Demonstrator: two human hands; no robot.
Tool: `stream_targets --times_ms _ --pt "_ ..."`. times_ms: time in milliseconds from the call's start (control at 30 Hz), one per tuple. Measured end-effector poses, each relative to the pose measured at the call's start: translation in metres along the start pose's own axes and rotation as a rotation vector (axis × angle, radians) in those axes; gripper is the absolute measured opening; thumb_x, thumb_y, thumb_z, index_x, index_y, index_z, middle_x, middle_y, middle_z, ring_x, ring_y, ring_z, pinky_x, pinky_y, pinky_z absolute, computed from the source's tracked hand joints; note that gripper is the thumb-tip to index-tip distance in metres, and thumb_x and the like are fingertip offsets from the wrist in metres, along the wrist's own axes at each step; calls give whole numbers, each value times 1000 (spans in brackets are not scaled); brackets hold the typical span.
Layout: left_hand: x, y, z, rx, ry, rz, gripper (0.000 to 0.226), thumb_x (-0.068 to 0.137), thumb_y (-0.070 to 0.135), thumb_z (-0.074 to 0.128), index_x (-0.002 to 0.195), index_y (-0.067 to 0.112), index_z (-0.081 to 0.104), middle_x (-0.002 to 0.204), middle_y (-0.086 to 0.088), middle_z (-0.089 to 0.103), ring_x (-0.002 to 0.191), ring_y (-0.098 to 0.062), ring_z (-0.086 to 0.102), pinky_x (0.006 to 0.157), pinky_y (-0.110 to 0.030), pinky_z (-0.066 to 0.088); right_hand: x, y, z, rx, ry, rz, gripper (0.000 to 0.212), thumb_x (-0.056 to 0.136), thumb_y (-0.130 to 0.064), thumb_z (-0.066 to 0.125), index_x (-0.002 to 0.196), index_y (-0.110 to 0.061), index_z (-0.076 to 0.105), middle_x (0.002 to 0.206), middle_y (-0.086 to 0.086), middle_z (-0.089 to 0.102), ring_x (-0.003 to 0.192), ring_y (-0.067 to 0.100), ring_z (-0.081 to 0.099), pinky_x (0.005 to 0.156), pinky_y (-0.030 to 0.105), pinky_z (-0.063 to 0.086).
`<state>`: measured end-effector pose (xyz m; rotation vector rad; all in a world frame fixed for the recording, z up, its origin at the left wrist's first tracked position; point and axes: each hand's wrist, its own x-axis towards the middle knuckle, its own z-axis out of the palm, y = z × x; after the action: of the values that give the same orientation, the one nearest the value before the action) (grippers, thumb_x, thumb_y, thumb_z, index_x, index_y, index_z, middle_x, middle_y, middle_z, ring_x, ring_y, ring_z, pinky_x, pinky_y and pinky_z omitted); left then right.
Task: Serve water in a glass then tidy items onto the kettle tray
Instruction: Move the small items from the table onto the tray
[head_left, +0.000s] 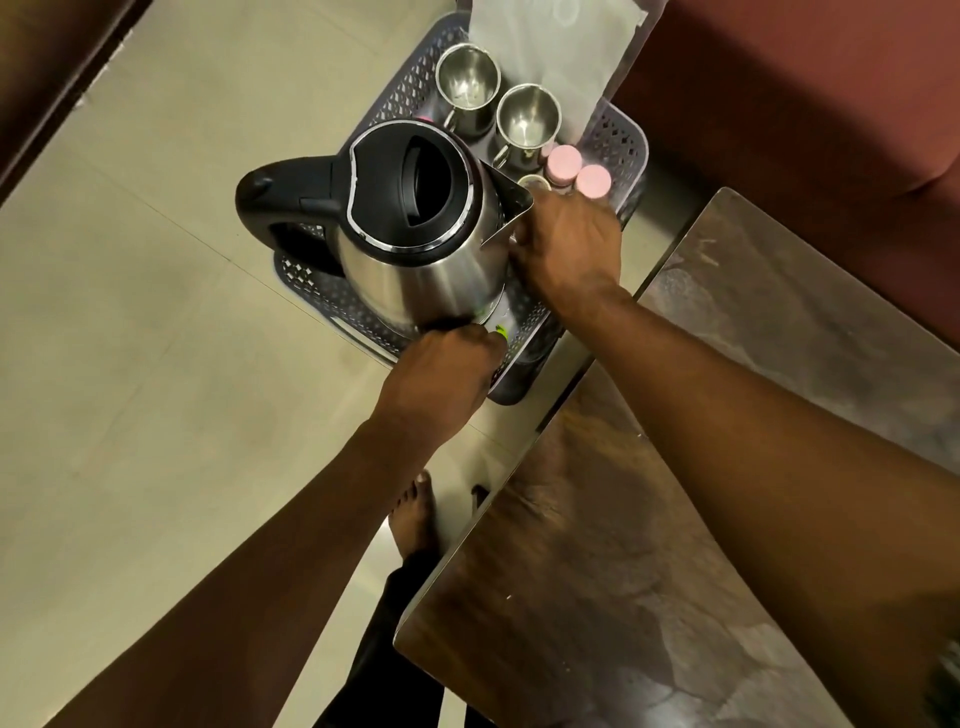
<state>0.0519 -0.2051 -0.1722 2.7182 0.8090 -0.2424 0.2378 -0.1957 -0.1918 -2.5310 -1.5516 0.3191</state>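
A steel kettle (415, 244) with a black lid and handle stands on a grey perforated tray (618, 145). Two empty steel mugs (467, 83) (527, 119) and two pink-lidded jars (563, 161) (593, 181) stand behind it. My left hand (441, 374) is curled at the tray's near edge by the kettle base, its fingertips closed on a clear item with a green tip (501, 328). My right hand (569, 249) rests on the tray beside the kettle spout, with its fingers hidden. A small round rim (535, 182) shows just beyond it.
A white folded sheet (550, 47) lies at the far end of the tray. A dark glossy table (675, 519) fills the right foreground, a red-brown sofa (805, 104) lies beyond it. Beige floor tiles (156, 312) spread to the left. My bare foot (415, 514) stands below the tray.
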Motion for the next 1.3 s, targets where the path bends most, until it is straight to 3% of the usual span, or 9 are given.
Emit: stream_targets --times_ms 267,433,700,800,900,967,1100,1200,1300 --pt "-1 1 -1 -26 18 -24 7 92 10 68 87 6 70 89 -16 74 78 -45 71 62 -46 54 -60 17 -35 231 73 62 16 91 -31 72 105 -24 69 101 -4 73 109 25 61 99 43 44" --pt "-2 -1 0 -64 2 -65 20 101 21 60 93 6 70 94 -19 73 87 -46 69 71 -51 53 -110 17 -40 364 119 159 10 95 -31 70 103 -25 69 99 -9 72 97 13 54 95 42 47" --pt "-31 6 -9 -71 130 -56 23 102 25 62 89 7 69 84 -18 71 76 -46 67 66 -52 55 -196 5 -58 580 139 339 9 93 -31 77 97 -31 69 91 -15 68 93 12 58 74 35 48" --pt "-52 21 -21 -96 248 -72 18 99 24 69 88 9 71 80 -14 71 71 -41 68 59 -45 54 -231 2 -71 624 137 412 11 93 -34 76 103 -34 71 91 -18 63 88 3 57 75 33 51" --pt "-79 48 -38 -171 339 -113 13 95 23 76 91 11 76 81 -11 75 70 -35 71 61 -42 57 -264 2 -89 671 82 452 16 97 -36 74 112 -34 72 103 -14 70 91 1 65 83 38 60" --pt "-100 68 -51 -248 361 -143 13 95 27 77 96 14 78 87 -7 78 73 -29 74 65 -41 59 -286 2 -104 715 61 466 18 99 -36 72 117 -35 70 112 -12 72 92 0 68 85 39 61" --pt "-147 114 -83 -409 405 -182 7 94 30 77 98 24 75 91 2 79 75 -19 75 70 -38 61 -334 1 -140 753 127 432 15 101 -32 69 115 -30 73 110 -14 73 95 8 68 81 43 60" --pt "-184 146 -105 -510 403 -237 14 94 37 75 100 24 76 92 3 80 77 -17 76 73 -40 63 -374 -1 -169 753 113 425 15 101 -32 68 114 -30 73 109 -17 74 99 1 65 84 39 59" --pt "-218 180 -126 -594 399 -252 21 92 35 79 110 33 68 90 13 78 76 -4 74 76 -31 63 -412 -3 -190 762 124 427 17 101 -33 67 116 -31 74 111 -19 74 98 -1 66 83 35 60"
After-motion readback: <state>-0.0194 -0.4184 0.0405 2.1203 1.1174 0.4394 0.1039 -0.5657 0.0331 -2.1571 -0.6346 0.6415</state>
